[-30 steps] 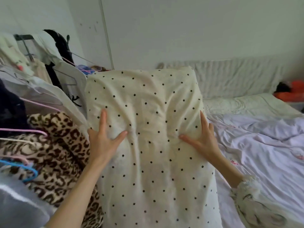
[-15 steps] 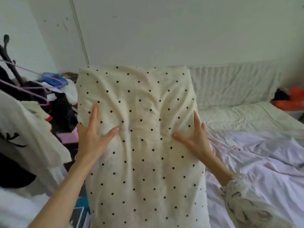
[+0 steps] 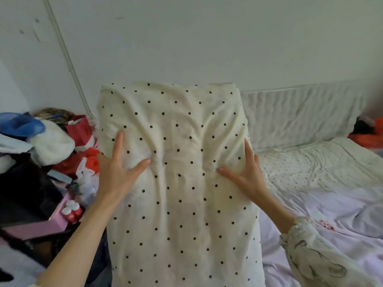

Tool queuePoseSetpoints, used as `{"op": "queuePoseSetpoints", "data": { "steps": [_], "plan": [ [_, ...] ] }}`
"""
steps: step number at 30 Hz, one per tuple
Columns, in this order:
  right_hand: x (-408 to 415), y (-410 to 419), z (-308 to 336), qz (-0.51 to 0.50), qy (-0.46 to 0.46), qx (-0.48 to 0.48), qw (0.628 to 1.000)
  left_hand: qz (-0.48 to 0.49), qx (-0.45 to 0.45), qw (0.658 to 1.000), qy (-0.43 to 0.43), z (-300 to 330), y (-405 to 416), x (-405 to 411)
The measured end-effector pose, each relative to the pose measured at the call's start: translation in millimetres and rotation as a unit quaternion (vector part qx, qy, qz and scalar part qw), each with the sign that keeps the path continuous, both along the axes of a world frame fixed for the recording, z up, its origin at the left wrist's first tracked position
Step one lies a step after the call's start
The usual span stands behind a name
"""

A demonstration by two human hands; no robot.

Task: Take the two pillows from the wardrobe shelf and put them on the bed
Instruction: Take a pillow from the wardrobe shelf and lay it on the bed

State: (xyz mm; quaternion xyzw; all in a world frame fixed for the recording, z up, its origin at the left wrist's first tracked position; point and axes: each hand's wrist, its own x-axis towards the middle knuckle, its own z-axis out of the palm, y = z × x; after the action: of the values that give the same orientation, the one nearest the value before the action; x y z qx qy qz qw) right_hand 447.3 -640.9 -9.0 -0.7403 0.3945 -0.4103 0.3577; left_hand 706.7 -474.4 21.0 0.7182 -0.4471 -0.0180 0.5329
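Observation:
A cream pillow with black dots (image 3: 178,183) stands upright in front of me, filling the middle of the view. My left hand (image 3: 118,172) grips its left edge, thumb pressed into the front. On the opposite edge my right hand (image 3: 246,177) grips the same way. The bed (image 3: 323,208) lies to the right with a pale lilac sheet and a dotted white cover near its head. A second pillow and the wardrobe are out of view.
A heap of clutter sits at the left: a blue item (image 3: 22,125), white fabric (image 3: 51,141), red and orange bags (image 3: 83,150), a pink box (image 3: 37,226) with small red-capped bottles. A white padded headboard (image 3: 300,114) lines the wall. Orange items (image 3: 371,133) lie at far right.
The view has swung right, away from the hanging clothes and leopard-print fabric, toward the corner clutter and bed. Both hands keep the same hold on the pillow.

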Motion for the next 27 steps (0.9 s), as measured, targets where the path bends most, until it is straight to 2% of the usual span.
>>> {"op": "queuePoseSetpoints", "data": {
  "steps": [9,11,18,27],
  "plan": [
    [64,-128,-20,-0.121,0.001,0.032,0.992,-0.044,0.079,0.995,-0.033,-9,-198,96],
    [66,-151,-24,-0.15,0.004,0.036,0.988,-0.083,0.085,0.993,-0.024,-11,-238,104],
    [60,-237,-49,-0.246,0.007,0.061,0.967,-0.167,0.113,0.979,-0.019,-30,-379,107],
    [33,-366,-87,-0.328,-0.007,0.101,0.939,-0.229,0.165,0.956,-0.076,-47,-564,78]
  ]
}}
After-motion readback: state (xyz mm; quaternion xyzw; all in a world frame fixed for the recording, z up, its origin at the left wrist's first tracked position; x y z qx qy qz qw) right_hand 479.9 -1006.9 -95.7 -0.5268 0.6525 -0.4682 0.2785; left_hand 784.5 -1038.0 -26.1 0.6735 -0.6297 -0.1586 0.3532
